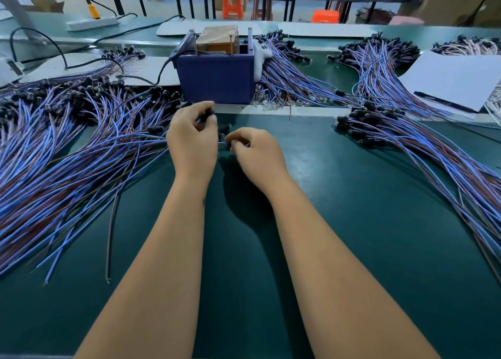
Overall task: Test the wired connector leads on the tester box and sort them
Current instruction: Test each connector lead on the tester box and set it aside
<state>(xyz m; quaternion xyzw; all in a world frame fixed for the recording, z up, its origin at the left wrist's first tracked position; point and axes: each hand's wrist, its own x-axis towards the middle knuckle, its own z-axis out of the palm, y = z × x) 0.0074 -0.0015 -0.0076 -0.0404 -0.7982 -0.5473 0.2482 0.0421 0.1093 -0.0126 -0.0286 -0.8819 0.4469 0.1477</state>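
Note:
The blue tester box (217, 78) stands at the centre back of the green mat, with a brown block and two metal pins on top. Just in front of it, my left hand (191, 139) pinches the black connector end of a lead (207, 113) between thumb and fingers. My right hand (256, 152), close beside it, pinches the black end of another blue-wired lead (227, 142). A big pile of blue and brown leads (67, 152) fans out to the left. More leads (433, 152) lie in a heap on the right.
Further lead bundles (298, 71) lie behind and right of the box. A white sheet with a black pen (455, 82) sits at the right. A black cable (160, 74) runs from the box leftward. White pads, a power strip and stools stand beyond the bench.

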